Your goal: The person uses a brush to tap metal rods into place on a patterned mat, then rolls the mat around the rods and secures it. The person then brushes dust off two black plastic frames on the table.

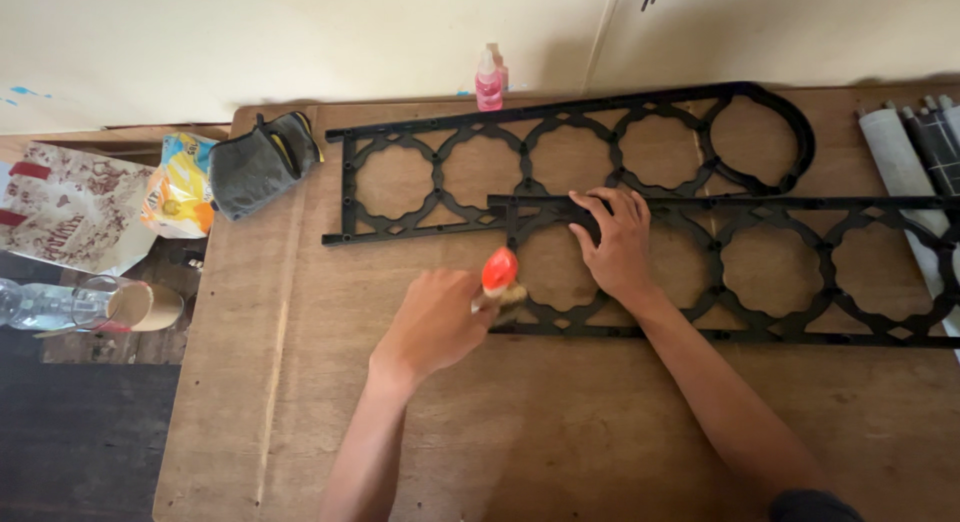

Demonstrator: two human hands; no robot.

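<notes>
Centre of frame: right hand (615, 244) flat, fingers spread, pinning near black lattice panel (740, 267) to wooden table (560, 422) so it won't shift. Left hand (435, 322) clenched on red-handled brush (500, 280), bristles at panel's left end. Second panel (560, 157) parked above, pink bottle (489, 80) at top edge.
</notes>
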